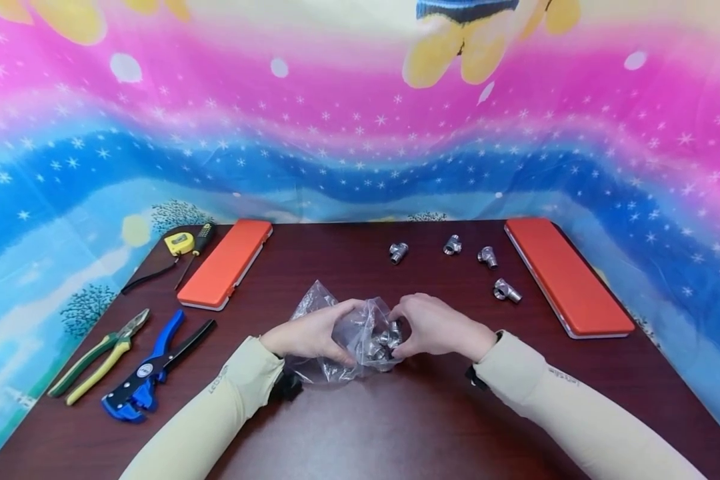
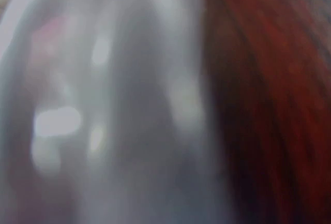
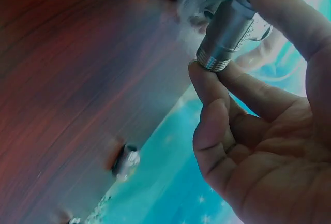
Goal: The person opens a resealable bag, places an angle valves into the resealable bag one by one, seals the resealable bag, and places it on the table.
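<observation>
A clear plastic bag [image 1: 312, 303] with several shiny metal pipe fittings [image 1: 384, 345] in it lies at the middle of the table. My left hand [image 1: 318, 331] grips the bag, thumb toward me and fingers on its far side. At the bag's right end, my right hand [image 1: 435, 327] pinches a threaded pipe tee [image 3: 222, 35] between thumb and fingertips. Clear film shows behind the tee's upper end in the right wrist view. Blurred plastic fills much of the left wrist view. Farther back on the right lie several loose pipe tees [image 1: 488, 257], spaced apart.
Orange flat cases stand at the left [image 1: 228, 263] and right [image 1: 567, 277]. On the left lie a yellow tape measure [image 1: 179, 243], a screwdriver [image 1: 202, 239], green-and-yellow pliers [image 1: 117, 342] and a blue-and-black wire stripper [image 1: 150, 370]. A patterned cloth [image 1: 360, 160] hangs behind the table.
</observation>
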Demonstrator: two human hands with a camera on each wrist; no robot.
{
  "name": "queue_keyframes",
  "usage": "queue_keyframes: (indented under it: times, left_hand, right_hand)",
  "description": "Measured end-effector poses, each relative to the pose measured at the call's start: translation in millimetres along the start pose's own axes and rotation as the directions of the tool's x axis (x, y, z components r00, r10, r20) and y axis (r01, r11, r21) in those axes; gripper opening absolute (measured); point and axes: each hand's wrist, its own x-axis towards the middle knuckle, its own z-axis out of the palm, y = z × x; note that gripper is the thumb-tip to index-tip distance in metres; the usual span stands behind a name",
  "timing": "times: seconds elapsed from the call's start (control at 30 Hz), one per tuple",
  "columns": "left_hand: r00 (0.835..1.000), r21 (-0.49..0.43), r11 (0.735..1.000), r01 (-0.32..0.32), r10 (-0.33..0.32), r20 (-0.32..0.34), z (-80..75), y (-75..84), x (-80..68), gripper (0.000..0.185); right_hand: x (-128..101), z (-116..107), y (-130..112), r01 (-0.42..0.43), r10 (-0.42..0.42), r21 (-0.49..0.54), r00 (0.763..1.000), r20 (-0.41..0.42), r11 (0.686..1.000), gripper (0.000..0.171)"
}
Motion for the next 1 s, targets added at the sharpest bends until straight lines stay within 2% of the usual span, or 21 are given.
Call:
queue_keyframes:
  times: [0.2,0.37,0.5,0.63,0.73,0.83,0.9,1.0]
  left_hand:
    - [0.999,-0.013,1.000,-0.022,0.022,0.032,-0.8,-1.9,2.1,0.093]
    - [0.998,0.018,1.000,-0.005,0.004,0.057,-2.5,-4.6,-1.0,0.099]
    - [0.998,0.002,1.000,-0.020,0.020,0.057,-3.8,-6.2,-2.9,0.099]
    - [0.998,-0.021,0.999,-0.035,0.036,0.053,-3.2,-8.1,-3.7,0.097]
    - [0.998,-0.024,0.999,-0.025,0.026,0.049,-2.6,-8.2,-3.9,0.095]
    - [0.999,-0.039,0.999,-0.013,0.015,0.050,-2.3,-8.2,-3.7,0.096]
    - [0.999,-0.045,0.999,-0.014,0.016,0.046,-2.5,-8.5,-3.5,0.097]
    - [0.999,-0.048,0.999,-0.014,0.016,0.045,-3.2,-8.4,-3.4,0.099]
  right_hand:
    - [8,12,-11,-0.023,0.023,0.042,1.000,-0.005,0.999,0.052]
    - [11,26,-18,0.012,-0.007,0.041,0.995,-0.104,0.999,0.054]
    - [11,37,-24,0.078,-0.073,0.019,0.979,-0.192,0.997,0.044]
    - [12,41,-27,0.111,-0.099,0.039,0.968,-0.231,0.993,0.040]
    - [9,33,-25,0.087,-0.072,0.062,0.972,-0.223,0.994,0.046]
    - [0,18,-12,0.054,-0.040,0.057,0.975,-0.220,0.997,0.047]
    - [-8,6,4,0.028,-0.015,0.054,0.974,-0.225,0.998,0.042]
    - [-24,-15,41,-0.006,0.010,0.018,0.974,-0.227,1.000,0.036]
